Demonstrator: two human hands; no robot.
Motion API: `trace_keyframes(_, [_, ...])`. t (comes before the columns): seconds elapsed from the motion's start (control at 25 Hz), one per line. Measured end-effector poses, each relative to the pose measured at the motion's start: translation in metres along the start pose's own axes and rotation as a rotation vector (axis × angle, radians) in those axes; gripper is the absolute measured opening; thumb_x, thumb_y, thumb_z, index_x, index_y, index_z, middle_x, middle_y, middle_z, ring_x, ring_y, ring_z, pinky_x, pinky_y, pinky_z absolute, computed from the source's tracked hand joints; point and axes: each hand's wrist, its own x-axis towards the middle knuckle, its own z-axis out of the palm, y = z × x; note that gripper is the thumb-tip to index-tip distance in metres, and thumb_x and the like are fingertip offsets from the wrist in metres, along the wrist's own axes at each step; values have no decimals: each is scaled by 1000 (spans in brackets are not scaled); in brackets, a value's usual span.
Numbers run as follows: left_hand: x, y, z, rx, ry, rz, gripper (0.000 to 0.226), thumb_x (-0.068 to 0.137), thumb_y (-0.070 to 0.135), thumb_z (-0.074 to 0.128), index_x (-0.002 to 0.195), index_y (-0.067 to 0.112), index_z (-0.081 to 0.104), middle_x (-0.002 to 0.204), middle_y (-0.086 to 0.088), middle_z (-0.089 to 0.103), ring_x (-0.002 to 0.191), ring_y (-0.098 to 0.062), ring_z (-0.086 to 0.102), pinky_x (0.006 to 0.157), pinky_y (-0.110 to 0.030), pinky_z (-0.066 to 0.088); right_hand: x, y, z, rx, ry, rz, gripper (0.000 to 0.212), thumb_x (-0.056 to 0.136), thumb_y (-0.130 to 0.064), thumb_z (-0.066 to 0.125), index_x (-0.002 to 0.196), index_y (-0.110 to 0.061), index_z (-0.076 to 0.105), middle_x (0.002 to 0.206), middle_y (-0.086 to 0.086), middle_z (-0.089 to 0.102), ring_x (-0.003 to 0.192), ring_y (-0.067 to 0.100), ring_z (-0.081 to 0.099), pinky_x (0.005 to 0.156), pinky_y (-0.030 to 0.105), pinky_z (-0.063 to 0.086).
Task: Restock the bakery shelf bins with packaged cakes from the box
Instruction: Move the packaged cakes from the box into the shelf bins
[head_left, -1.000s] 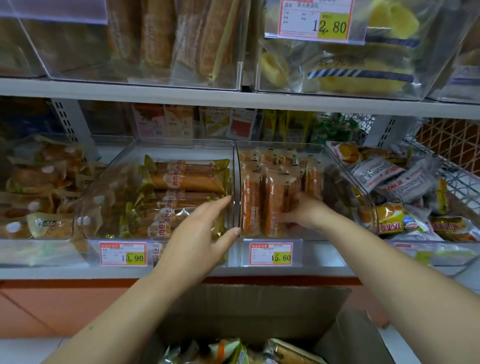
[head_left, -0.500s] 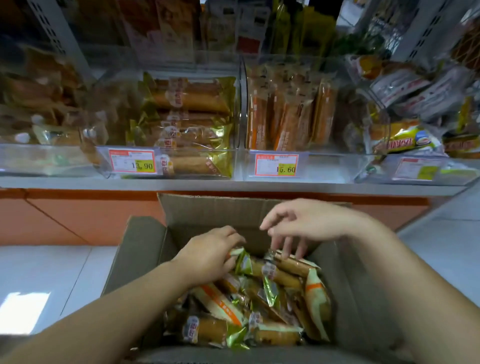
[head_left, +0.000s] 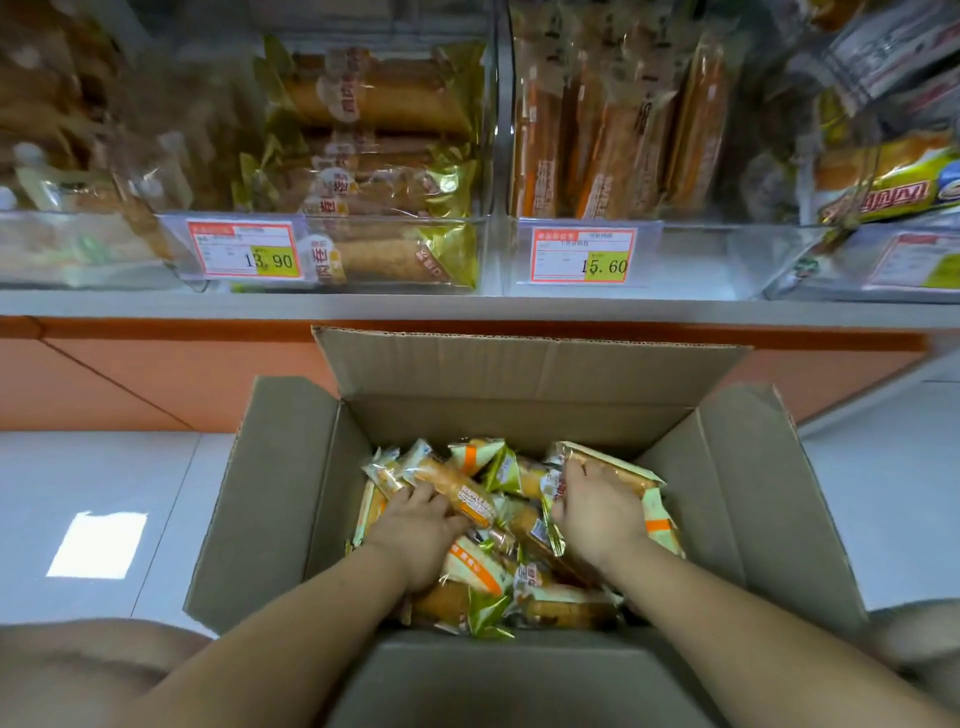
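Head view: in the box (head_left: 280, 493), left hand (head_left: 418, 530) is curling fingers (head_left: 415, 494) round cakes (head_left: 470, 499) at 9 o'clock, right hand (head_left: 597, 512) is gripping cakes at 3 o'clock; holding gently, uncrushed, seems best before lifting to bins (head_left: 701, 260) at 12 o'clock.

Clear bins (head_left: 701, 260) on grey shelf (head_left: 467, 307); cardboard box (head_left: 530, 374) on floor (head_left: 88, 467).

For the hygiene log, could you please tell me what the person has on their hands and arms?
Nothing shows: the left hand and right hand are ungloved, both forearms bare with no sleeves, and neither wrist carries a watch or bracelet. Rings cannot be ruled out, since the fingers are partly buried among the packaged cakes.
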Motion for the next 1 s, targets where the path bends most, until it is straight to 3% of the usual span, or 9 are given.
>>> trace_keyframes(0.04, [2, 0, 2, 17, 13, 10, 52, 96, 23, 45, 146, 32, 37, 140, -6, 43, 132, -30, 30, 110, -44, 23, 4, -1, 0, 17, 49, -23, 44, 94, -31, 44, 134, -15, 40, 129, 7, 49, 120, 25, 46, 94, 35, 42])
trace_keyframes(0.12, [4, -3, 3, -5, 21, 15, 48, 95, 24, 47, 142, 28, 42, 139, -4, 46, 131, -27, 33, 108, -43, 24, 9, -4, 6, 73, -22, -19, 56, 96, -32, 42, 147, -15, 29, 139, 8, 41, 130, 26, 37, 106, 36, 34])
trace_keyframes(0.24, [4, -11, -3, -161, 48, -64, 48, 89, 30, 56, 136, 24, 46, 137, -3, 51, 129, -25, 42, 106, -40, 31, 12, -11, 18, 58, -145, 45, 67, 95, -44, 42, 152, -19, 17, 142, 8, 33, 134, 27, 28, 108, 39, 30])
trace_keyframes(0.44, [-3, -26, -7, -414, 179, -213, 50, 86, 41, 61, 130, 21, 47, 129, -4, 57, 117, -24, 55, 94, -34, 43, 24, -10, 14, 62, -105, 93, 68, 81, -52, 61, 137, -22, 40, 133, 8, 37, 128, 28, 33, 104, 39, 35])
trace_keyframes(0.64, [-7, -27, -5, -877, 66, -271, 58, 76, 46, 66, 126, 27, 46, 119, 3, 60, 104, -18, 59, 87, -33, 50, 13, -2, 16, 286, -104, 85, 58, 76, -49, 66, 124, -23, 47, 129, 0, 49, 121, 22, 40, 96, 35, 39])
trace_keyframes(0.72, [-8, -23, -6, -1008, 44, -249, 63, 74, 46, 76, 125, 28, 45, 113, 7, 59, 100, -14, 58, 80, -27, 49, 10, 4, 12, 258, -118, 72, 62, 77, -55, 65, 128, -25, 48, 128, 1, 46, 123, 22, 38, 98, 34, 38])
trace_keyframes(0.84, [-11, -20, -10, -1035, 85, -225, 56, 78, 43, 78, 121, 25, 47, 108, 6, 57, 96, -13, 56, 75, -24, 47, 4, 4, 11, 255, -140, 85, 66, 78, -58, 65, 134, -27, 47, 123, 3, 40, 126, 24, 34, 102, 33, 35])
trace_keyframes(1.0, [-13, -25, -4, -923, 68, -262, 57, 85, 42, 71, 132, 20, 48, 123, -3, 60, 106, -19, 57, 86, -26, 46, 0, 12, 11, 472, -35, 148, 52, 73, -50, 76, 117, -28, 59, 107, -2, 37, 121, 24, 41, 100, 32, 37])
